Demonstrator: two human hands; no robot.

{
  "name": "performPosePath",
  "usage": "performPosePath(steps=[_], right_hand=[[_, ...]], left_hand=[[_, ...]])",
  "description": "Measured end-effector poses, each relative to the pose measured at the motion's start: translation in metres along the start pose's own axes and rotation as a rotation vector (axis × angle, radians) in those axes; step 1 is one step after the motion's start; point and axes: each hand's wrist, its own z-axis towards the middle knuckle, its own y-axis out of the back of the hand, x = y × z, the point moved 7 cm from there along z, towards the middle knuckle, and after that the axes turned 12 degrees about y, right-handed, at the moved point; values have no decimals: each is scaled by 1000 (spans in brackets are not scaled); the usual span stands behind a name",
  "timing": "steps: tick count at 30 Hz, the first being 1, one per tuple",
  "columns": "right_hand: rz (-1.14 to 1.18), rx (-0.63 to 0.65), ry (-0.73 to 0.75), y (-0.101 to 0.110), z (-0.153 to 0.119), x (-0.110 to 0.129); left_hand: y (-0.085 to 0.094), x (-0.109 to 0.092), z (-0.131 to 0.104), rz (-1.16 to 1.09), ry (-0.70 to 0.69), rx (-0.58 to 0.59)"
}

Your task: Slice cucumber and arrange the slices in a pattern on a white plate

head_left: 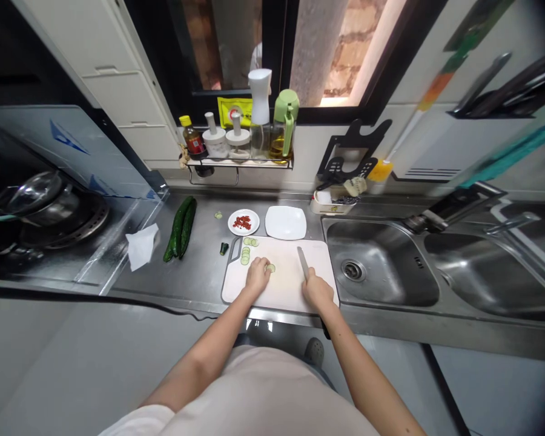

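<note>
On a white cutting board [279,297] lie several pale green cucumber slices [245,255] near its upper left. My left hand [257,274] rests on the board, its fingers curled at a cucumber slice [271,267]. My right hand [318,289] is closed round the handle of a knife [302,260], whose blade points up and away over the board's right part. Behind the board are a white plate of chopped red pieces [243,223] and a bare white square plate [286,223]. A dark green cucumber end [224,248] sits left of the board.
Whole cucumbers [180,229] and a white paper towel [142,246] lie to the left, beyond them a stove with a pot [49,203]. A double sink [386,260] is at the right. Bottles and jars stand on a wall rack [240,162]; a utensil holder [331,208] is below.
</note>
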Motion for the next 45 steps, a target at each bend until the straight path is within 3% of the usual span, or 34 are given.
performPosePath(steps=[5,11,16,21,36,45], right_hand=[[-13,-1,-3,2,-1,1],[-37,-2,10,1,0,2],[-45,11,23,0,2,2],[-53,2,24,1,2,2],[-56,-2,43,2,3,3],[-53,5,39,2,3,3]], left_hand=[[3,7,0,-174,91,27],[26,45,1,-329,280,-66],[47,74,11,-305,390,-151],[51,86,16,-189,443,-158],[53,81,13,-4,383,-180],[58,49,43,52,320,-163]])
